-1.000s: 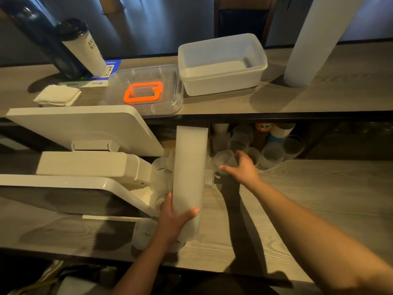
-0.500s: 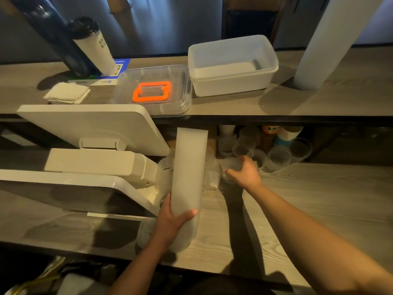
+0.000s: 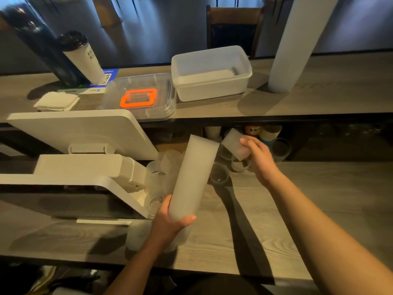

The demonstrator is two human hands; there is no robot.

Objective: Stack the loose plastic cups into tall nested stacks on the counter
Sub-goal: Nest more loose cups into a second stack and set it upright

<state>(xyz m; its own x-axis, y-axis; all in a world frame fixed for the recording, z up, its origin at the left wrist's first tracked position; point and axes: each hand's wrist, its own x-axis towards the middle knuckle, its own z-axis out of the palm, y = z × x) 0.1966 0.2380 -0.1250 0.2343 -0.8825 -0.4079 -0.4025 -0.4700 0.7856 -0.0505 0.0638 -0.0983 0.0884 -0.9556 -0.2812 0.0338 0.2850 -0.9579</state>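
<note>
Left grip: closed around the lower end of the tall cup stack, which leans to the right over the counter.
Right grip: holds one frosted cup in the air, just beside the stack top.
Loose cups: standing on the counter between both hands.

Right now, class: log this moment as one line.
left hand: grips tall cup stack | right hand: holds loose cup | next: likely nest cup onto stack
</note>
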